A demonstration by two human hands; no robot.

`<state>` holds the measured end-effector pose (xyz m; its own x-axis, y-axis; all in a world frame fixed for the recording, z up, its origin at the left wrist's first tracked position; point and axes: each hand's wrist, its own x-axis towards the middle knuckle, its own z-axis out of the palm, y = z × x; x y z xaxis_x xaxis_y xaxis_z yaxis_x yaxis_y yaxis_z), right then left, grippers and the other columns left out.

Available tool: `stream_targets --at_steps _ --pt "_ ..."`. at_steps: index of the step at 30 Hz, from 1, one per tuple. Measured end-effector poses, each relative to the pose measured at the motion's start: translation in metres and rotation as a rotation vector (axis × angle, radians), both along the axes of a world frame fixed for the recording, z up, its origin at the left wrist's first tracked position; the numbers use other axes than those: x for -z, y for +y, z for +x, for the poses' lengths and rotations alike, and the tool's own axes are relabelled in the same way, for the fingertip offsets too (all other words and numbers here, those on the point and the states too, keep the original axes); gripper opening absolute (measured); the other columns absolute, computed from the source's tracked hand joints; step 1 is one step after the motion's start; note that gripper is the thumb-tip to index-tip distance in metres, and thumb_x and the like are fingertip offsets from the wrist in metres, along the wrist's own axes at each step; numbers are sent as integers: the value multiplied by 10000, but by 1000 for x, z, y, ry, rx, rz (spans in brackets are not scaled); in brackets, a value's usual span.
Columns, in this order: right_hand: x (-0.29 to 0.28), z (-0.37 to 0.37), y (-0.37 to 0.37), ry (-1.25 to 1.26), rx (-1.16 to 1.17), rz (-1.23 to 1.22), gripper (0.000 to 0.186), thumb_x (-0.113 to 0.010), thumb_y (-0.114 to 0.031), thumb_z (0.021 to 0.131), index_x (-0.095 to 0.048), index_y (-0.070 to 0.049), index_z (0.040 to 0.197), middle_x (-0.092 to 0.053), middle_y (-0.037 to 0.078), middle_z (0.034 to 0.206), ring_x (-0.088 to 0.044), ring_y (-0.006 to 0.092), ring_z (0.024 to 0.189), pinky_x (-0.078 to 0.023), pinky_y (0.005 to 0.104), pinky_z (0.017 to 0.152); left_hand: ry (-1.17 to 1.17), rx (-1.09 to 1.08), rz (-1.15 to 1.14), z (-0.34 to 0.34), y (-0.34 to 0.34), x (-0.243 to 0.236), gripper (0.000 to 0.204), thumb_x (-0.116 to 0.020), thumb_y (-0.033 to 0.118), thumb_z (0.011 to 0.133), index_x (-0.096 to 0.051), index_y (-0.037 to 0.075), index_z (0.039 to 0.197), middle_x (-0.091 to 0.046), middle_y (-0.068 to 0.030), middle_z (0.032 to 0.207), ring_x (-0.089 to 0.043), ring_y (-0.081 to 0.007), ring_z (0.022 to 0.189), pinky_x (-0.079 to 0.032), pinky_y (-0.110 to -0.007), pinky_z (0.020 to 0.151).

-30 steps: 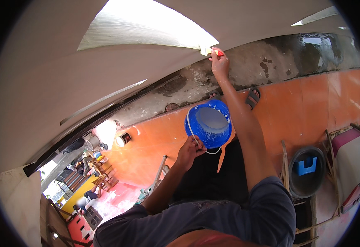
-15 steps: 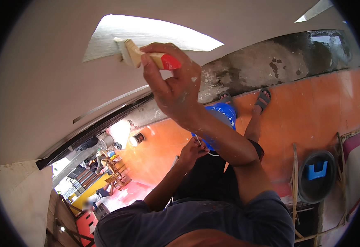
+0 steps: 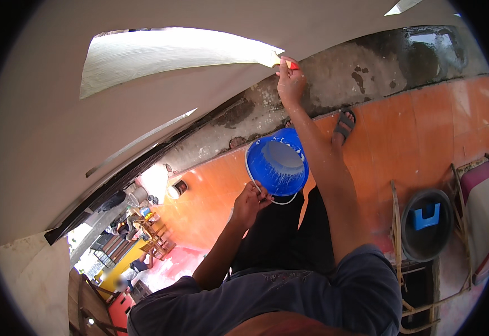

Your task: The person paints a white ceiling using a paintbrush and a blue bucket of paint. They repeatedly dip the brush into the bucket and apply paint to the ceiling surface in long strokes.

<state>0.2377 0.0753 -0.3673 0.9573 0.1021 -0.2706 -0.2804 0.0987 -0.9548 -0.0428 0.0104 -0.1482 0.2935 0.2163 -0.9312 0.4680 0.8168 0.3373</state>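
Observation:
My right hand (image 3: 292, 88) is stretched out to the wall, its fingers closed round a paintbrush (image 3: 293, 65) with a red-ended handle. The bristles sit at the right end of a bright sunlit patch (image 3: 166, 53) on the wall. Low in front of me, my left hand (image 3: 249, 207) grips the thin wire handle of a blue bucket (image 3: 272, 182). Pale grey-white paint (image 3: 283, 155) lies in the bucket, with drips down its inner side.
The pale wall (image 3: 37, 145) fills the upper left. Below runs an orange floor (image 3: 211, 173) with a stained concrete strip (image 3: 334, 78). A white tub (image 3: 177, 189) stands further left, near wooden chairs and a person (image 3: 135, 269). Right: a black basin (image 3: 432, 246) holding a blue piece (image 3: 425, 217).
My right hand has swept the brush rightward along the wall and is farther from me. The blue bucket, mostly hidden behind that arm before, now shows its inside.

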Motion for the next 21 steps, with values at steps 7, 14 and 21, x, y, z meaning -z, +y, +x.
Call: stream_targets --at_steps 7,14,21 --pt "29 24 31 -287 -225 -329 253 -640 -239 941 -691 -38 1086 -712 185 937 -694 346 871 -532 395 774 -12 -79 -52 -3 2 6 280 -414 220 868 -478 126 1125 -523 -66 931 -571 -247 977 -440 -497 1001" --pt "-18 23 58 -241 -268 -300 265 -639 -254 942 -705 -36 1076 -716 185 956 -702 320 853 -544 387 742 -28 -81 -48 -8 4 6 263 -406 207 888 -471 122 1129 -524 -63 922 -572 -238 976 -437 -483 1001" --pt "-128 25 41 -234 -247 -8 258 -649 -244 951 -708 -20 1065 -729 122 979 -707 226 840 -566 320 711 -24 -71 -60 -14 10 6 244 -414 213 913 -457 118 1135 -520 -58 923 -574 -233 974 -442 -472 989"
